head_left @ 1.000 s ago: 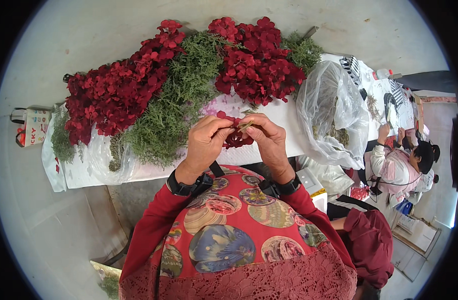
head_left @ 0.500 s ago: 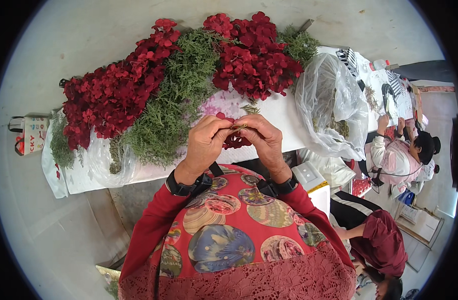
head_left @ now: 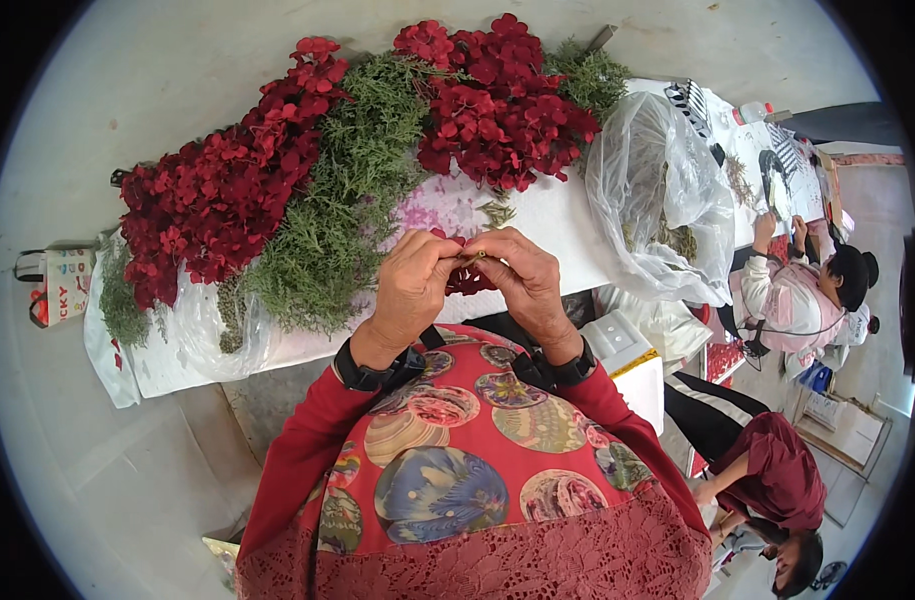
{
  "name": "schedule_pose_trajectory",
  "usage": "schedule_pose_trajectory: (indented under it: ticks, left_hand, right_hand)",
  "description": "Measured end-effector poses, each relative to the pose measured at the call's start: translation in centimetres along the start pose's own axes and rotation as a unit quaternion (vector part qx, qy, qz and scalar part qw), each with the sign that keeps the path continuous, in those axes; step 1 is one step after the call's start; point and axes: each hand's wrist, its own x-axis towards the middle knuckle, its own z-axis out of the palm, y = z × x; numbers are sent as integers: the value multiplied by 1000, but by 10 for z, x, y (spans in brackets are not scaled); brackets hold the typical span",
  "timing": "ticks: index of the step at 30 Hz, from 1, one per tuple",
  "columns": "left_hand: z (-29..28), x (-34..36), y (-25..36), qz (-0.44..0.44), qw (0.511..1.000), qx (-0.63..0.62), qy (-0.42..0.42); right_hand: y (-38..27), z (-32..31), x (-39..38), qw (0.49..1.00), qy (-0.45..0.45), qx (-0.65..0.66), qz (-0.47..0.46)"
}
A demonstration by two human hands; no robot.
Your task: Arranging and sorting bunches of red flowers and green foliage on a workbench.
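My left hand point(head_left: 407, 285) pinches a small dark red flower piece point(head_left: 465, 280) in front of my apron. My right hand point(head_left: 525, 290) faces it, thumb and forefinger closed on a small yellowish-green stem piece point(head_left: 474, 257) against the flower; the fingertips partly hide both. Just beyond them, small dry sprigs point(head_left: 497, 212) lie on the white table top point(head_left: 542, 235). Heaps of red flowers point(head_left: 217, 195) point(head_left: 507, 120) lie along the table with green foliage point(head_left: 347, 210) between them.
A clear plastic bag point(head_left: 657, 200) of dried material lies right of my hands; a tote bag point(head_left: 55, 285) is at far left. One co-worker point(head_left: 797, 305) works at the table's right end; another person point(head_left: 757, 475) bends low at lower right, near a white box point(head_left: 617, 340).
My hands stay together on the small piece with slight finger shifts. The person at lower right has moved down and rightward, bending, with more of their head showing. The view has shifted slightly.
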Motion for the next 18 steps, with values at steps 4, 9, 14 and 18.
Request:
schedule_pose_trajectory:
  ticks: [4, 9, 14, 18]
  left_hand:
    - [3, 1, -1, -9, 1000, -11, -13]
    - [10, 2, -2, -13, 999, -26, -22]
    - [20, 12, -9, -35, 996, -53, -55]
    - [29, 35, -30, -88, 989, -86, -77]
  right_hand:
    - [4, -3, -1, 1000, 2, 5, -8]
    - [9, -9, -4, 1000, 3, 10, 10]
    - [20, -21, -7, 996, 15, 57, 61]
    - [32, -45, -12, 979, 58, 137, 136]
